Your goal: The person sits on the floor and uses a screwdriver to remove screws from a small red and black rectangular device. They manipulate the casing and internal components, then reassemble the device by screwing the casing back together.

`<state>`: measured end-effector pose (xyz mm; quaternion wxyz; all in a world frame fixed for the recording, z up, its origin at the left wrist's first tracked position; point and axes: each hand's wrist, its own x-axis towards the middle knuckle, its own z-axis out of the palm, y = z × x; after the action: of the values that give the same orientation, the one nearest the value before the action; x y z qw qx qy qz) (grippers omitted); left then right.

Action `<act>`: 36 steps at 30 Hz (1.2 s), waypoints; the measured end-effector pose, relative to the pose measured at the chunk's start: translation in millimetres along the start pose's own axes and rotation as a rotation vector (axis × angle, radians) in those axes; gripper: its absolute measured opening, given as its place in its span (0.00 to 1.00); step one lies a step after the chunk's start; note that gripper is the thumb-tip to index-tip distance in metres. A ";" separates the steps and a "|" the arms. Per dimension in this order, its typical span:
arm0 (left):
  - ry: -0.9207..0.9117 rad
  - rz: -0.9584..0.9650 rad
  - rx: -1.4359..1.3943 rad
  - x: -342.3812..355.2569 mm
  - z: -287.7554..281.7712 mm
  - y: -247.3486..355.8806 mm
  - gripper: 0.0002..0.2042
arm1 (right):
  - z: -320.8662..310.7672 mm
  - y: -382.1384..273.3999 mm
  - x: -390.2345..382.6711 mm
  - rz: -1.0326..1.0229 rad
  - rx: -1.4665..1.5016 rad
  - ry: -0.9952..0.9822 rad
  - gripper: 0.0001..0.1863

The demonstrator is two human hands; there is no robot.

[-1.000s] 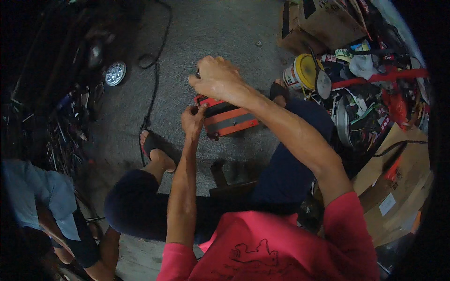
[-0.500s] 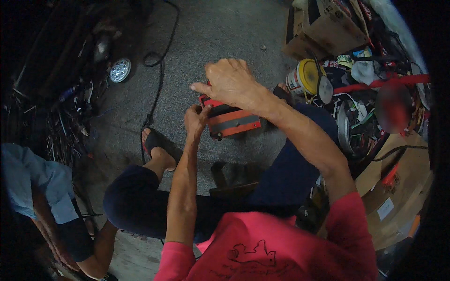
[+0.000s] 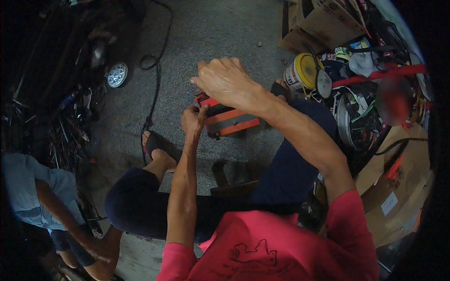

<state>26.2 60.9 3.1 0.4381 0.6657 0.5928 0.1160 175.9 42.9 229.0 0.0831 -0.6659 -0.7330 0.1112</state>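
Observation:
A boxy red-orange thing with dark and grey bands [image 3: 233,122] rests on the floor between my feet; its exact kind does not show. My left hand [image 3: 192,120] grips its left end, thumb up against the edge and fingers curled. Over its far side is my right hand [image 3: 224,82], back upward and fingers bent downward out of sight. The thumb of that hand points left. What the right hand closes on, if anything, is hidden beneath it.
A co-worker's arm [image 3: 65,213] shows at lower left. A round lamp [image 3: 117,75] and black cable [image 3: 158,89] lie on the floor. On the right are a yellow-lidded bucket [image 3: 307,70], cardboard boxes [image 3: 323,25] and mixed clutter. A dark low piece [image 3: 234,187] lies between my legs.
My right hand has turned slightly, its thumb drawn in closer to the fingers. The left hand keeps its place on the red-orange thing. The co-worker's arm has shifted, and the whole view moved a little.

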 end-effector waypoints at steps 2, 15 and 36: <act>0.017 -0.003 0.035 -3.1 -0.7 9.4 0.25 | 0.0 2.9 1.6 0.025 -0.007 -0.066 0.14; 0.093 0.073 0.077 -12.3 -6.8 25.0 0.21 | -1.6 1.1 -2.4 0.012 0.012 -0.036 0.14; 0.095 0.085 0.019 -7.2 -0.7 16.3 0.21 | 18.9 11.1 -10.1 -0.058 0.042 0.233 0.10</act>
<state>35.0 56.3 17.9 0.3978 0.6880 0.5854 0.1603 182.4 32.8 208.1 0.1849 -0.6510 -0.7347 0.0459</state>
